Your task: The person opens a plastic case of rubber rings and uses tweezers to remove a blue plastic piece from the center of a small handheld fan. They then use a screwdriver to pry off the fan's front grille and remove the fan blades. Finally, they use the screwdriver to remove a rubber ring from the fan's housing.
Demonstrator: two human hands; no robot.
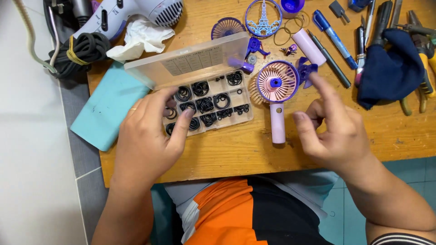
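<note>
My left hand [152, 131] rests on the left end of a clear compartment box [206, 103] filled with black rubber rings, thumb and fingers dipped into its left cells. The box lid stands open at the back. My right hand [334, 129] hovers to the right of a small pink and purple handheld fan [277, 88] lying face up on the wooden table [245, 152]. Its fingers are spread, index finger raised, and nothing shows in it. Whether the left fingers pinch a ring is hidden.
A teal pad [106, 106] lies at the left edge. A hair dryer [131, 13], coiled black cord [84, 50] and crumpled tissue [141, 38] sit at the back left. Purple fan grilles [263, 18], a pink tube [309, 46], pens [334, 38], a dark cloth [393, 68] and pliers [424, 54] fill the back right.
</note>
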